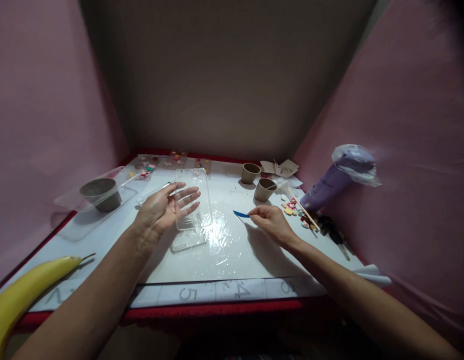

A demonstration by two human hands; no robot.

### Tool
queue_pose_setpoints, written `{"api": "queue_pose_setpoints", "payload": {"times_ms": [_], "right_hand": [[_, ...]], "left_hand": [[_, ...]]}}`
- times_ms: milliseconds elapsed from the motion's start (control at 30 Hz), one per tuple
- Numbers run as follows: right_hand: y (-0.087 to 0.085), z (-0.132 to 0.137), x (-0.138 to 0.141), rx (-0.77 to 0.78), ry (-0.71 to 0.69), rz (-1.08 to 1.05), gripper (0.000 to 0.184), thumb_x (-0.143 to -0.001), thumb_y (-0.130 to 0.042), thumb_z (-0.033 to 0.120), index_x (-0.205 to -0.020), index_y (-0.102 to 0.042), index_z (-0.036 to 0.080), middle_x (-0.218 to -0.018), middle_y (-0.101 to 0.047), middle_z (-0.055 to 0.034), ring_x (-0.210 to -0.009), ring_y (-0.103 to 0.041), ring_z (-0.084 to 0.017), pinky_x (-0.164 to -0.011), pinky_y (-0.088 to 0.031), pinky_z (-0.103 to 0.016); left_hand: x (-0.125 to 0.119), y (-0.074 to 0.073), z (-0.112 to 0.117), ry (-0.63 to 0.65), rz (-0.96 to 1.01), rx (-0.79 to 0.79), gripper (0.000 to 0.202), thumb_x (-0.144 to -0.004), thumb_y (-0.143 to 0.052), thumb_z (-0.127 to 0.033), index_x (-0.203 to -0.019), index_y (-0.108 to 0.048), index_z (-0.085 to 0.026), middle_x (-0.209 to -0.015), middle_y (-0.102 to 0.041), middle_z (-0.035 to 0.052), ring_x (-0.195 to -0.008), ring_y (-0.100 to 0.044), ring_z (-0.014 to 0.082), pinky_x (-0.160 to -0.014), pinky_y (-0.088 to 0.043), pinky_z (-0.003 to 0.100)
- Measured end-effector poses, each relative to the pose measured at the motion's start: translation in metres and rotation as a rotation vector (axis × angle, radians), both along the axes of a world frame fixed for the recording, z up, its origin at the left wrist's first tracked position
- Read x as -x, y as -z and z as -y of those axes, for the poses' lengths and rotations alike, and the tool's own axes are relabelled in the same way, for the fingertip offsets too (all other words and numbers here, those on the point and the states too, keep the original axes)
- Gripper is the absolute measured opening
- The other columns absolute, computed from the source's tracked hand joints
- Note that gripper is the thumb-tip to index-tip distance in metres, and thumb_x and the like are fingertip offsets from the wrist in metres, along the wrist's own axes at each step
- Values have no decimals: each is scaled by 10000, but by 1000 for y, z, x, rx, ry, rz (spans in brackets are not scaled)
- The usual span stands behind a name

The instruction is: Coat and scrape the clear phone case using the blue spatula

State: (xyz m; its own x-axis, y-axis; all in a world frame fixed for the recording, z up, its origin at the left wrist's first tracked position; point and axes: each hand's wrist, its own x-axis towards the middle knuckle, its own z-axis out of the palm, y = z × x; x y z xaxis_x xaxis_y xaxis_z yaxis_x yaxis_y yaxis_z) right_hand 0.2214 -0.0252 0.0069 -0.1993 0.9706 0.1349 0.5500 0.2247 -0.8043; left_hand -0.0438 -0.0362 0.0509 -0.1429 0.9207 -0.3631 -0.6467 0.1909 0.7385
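Observation:
My left hand (pixel 164 205) holds a clear phone case (pixel 202 200) upright above the table, thumb at its near edge and fingers spread out behind it. Pinched between the fingertips of my right hand (pixel 271 222) is a slim blue tool (pixel 241 214) with a thin, blade-like end; its exact kind is hard to make out. The tool points left toward the case, apart from it. Under both hands lies a glossy clear sheet (pixel 216 250) on the white tabletop, and the case's shadow or reflection falls on it.
Two brown cups (pixel 250 173) stand at the back right, near small colourful charms (pixel 290 209), a wooden stick (pixel 305 210) and a purple bottle (pixel 325 185). On the left are a clear plastic lid (pixel 72 201), a dark pot (pixel 107 197) and a banana (pixel 32 280). Bagged charms (pixel 145 167) lie behind.

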Motion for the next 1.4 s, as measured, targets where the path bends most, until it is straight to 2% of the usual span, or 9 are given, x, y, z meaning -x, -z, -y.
{"api": "queue_pose_setpoints", "payload": {"times_ms": [300, 467, 533, 633, 800, 1000, 1167, 1300, 1400], "right_hand": [[1, 35, 25, 139, -146, -47, 178, -721, -540, 197, -697, -707, 139, -528, -546, 18, -483, -429, -93, -457, -311, -206], [-6, 34, 14, 300, -128, -139, 169, -719, -587, 248, -735, -705, 128, -527, -534, 29, -469, -406, -82, -443, -290, -207], [-8, 29, 4, 279, -72, -141, 168, -719, -592, 254, -740, -699, 127, -507, -510, 40, -450, -378, -77, -434, -274, -209], [-5, 23, -9, 196, -9, -93, 152, -714, -588, 244, -706, -688, 130, -532, -543, 23, -477, -422, -88, -454, -301, -214], [5, 35, -7, 158, -58, -46, 163, -725, -560, 231, -714, -696, 142, -546, -556, 17, -481, -422, -92, -448, -291, -211], [2, 56, 12, 253, -124, -114, 159, -704, -571, 226, -708, -706, 142, -555, -544, 17, -493, -393, -86, -436, -258, -204], [-11, 49, 1, 356, -66, -207, 168, -689, -609, 273, -730, -690, 132, -487, -450, 57, -438, -324, -71, -425, -233, -217], [-9, 42, -16, 227, 28, -123, 168, -698, -604, 283, -709, -678, 133, -508, -474, 42, -460, -349, -81, -435, -232, -221], [-3, 45, -20, 149, 16, -49, 172, -722, -578, 271, -695, -681, 136, -537, -504, 24, -493, -378, -91, -448, -248, -221]], "left_hand": [[3, 4, -1, 8, 4, -14, 75, -847, -508, -111, -818, -549, -166, -958, -700, 137, -892, -705, 262, -735, -587, 410], [1, 0, 1, 5, -10, -1, 84, -857, -490, -106, -826, -539, -166, -941, -699, 135, -870, -707, 252, -727, -585, 400], [0, 0, 1, 3, -10, -4, 87, -856, -487, -100, -824, -534, -166, -919, -698, 131, -851, -708, 248, -729, -584, 404], [1, 2, 0, 10, -6, -10, 90, -858, -484, -106, -816, -535, -166, -907, -697, 129, -839, -708, 247, -731, -583, 409], [3, 5, -2, 20, -12, -13, 89, -849, -499, -108, -815, -553, -170, -944, -698, 127, -882, -703, 250, -768, -580, 425], [0, 2, 0, 5, -20, -15, 110, -853, -491, -95, -804, -551, -172, -938, -702, 128, -891, -701, 251, -759, -582, 414], [2, 4, -2, 7, -11, -10, 100, -862, -488, -106, -815, -552, -167, -946, -703, 134, -891, -703, 255, -761, -583, 419], [4, 4, -2, 16, -4, -14, 101, -865, -486, -110, -809, -550, -166, -927, -701, 133, -873, -706, 251, -756, -584, 417], [3, 3, -1, 16, -11, -13, 98, -864, -492, -112, -808, -551, -165, -921, -701, 132, -867, -706, 252, -744, -587, 414]]}}
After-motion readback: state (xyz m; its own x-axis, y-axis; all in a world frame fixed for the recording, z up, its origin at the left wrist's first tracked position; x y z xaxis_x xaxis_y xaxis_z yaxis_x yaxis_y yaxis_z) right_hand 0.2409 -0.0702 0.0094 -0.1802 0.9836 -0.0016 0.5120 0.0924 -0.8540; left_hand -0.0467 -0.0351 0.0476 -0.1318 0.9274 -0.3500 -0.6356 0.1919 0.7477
